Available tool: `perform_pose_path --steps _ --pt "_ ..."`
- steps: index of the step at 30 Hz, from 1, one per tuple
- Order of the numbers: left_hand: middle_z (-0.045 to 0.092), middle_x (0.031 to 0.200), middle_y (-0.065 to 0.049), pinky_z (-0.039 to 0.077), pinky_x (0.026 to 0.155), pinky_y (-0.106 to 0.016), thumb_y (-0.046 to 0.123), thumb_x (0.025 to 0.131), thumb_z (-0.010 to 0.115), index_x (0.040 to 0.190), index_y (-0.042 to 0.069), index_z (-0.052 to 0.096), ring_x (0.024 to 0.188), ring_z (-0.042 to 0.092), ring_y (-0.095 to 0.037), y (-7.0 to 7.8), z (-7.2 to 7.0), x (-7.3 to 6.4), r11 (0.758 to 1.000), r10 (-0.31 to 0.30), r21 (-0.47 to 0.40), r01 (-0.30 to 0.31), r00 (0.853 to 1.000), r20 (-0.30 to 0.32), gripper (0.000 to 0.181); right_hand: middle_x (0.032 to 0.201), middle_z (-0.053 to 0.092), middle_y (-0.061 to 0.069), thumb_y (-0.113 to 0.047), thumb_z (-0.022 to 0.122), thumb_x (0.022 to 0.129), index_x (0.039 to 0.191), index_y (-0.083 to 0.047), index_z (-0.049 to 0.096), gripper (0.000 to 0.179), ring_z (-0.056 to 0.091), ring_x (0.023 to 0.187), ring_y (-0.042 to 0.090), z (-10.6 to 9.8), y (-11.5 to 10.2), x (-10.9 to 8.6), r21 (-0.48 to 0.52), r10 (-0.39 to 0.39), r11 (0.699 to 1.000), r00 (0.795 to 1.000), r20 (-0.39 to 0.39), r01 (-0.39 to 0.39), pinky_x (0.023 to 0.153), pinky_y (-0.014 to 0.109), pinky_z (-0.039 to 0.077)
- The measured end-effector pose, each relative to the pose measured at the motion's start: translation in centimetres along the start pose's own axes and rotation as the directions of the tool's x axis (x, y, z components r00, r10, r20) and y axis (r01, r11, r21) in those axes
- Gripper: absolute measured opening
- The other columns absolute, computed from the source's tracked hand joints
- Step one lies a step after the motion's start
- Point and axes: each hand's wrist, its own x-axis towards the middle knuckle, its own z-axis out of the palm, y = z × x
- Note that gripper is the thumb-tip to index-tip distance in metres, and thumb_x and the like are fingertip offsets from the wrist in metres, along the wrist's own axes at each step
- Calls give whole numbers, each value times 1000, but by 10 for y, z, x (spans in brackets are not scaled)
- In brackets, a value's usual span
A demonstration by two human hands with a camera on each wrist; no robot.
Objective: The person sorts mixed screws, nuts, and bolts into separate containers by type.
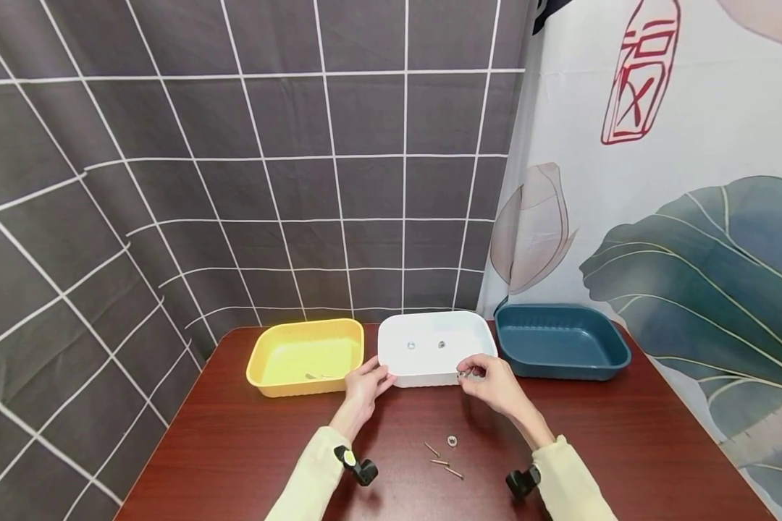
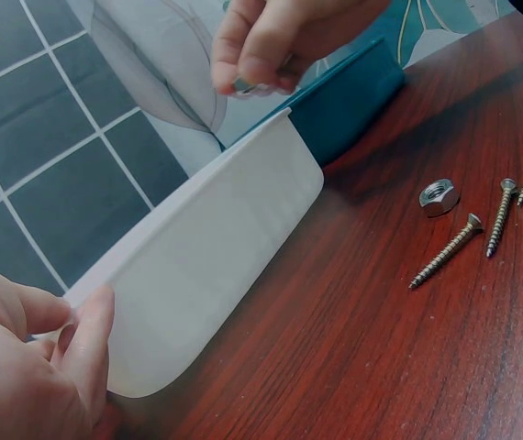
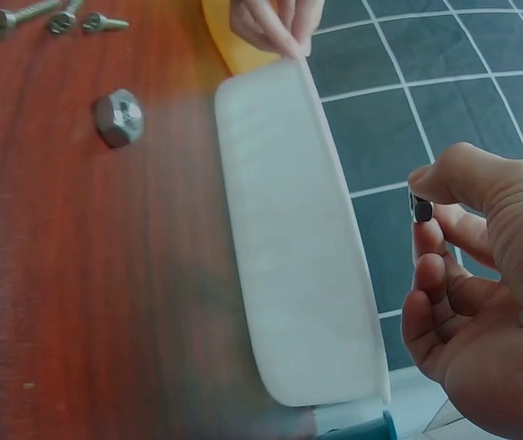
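My right hand pinches a metal nut between thumb and fingertip, above the near right part of the white tray. The thumb and fingers of my left hand pinch the tray's rim at its near left corner, seen closer in the left wrist view. Inside the tray lie two nuts, one on the left and one further right. Another nut rests on the table in front of the tray, beside three screws.
A yellow tray with a few small pieces, perhaps screws, stands left of the white one. To the right is a dark blue tray. All stand at the back of the reddish-brown table, before a grey gridded curtain.
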Motion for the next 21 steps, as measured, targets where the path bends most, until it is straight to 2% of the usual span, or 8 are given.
perform_pose_path --steps 15,21 --pt "63 109 -22 64 79 -32 -16 88 58 134 -17 52 73 66 -16 -1 0 3 1000 7 -12 -7 1000 -5 47 81 66 1 -2 75 80 89 -4 72 9 55 79 21 7 9 37 -89 -19 996 998 -60 14 68 32 51" --pt "64 94 -14 64 78 -30 -17 89 57 135 -18 50 71 65 -15 -2 -1 3 1000 13 -25 -13 1000 17 46 79 67 3 -2 74 79 87 -3 72 8 56 77 22 11 13 51 -127 -28 992 996 -88 17 64 31 50"
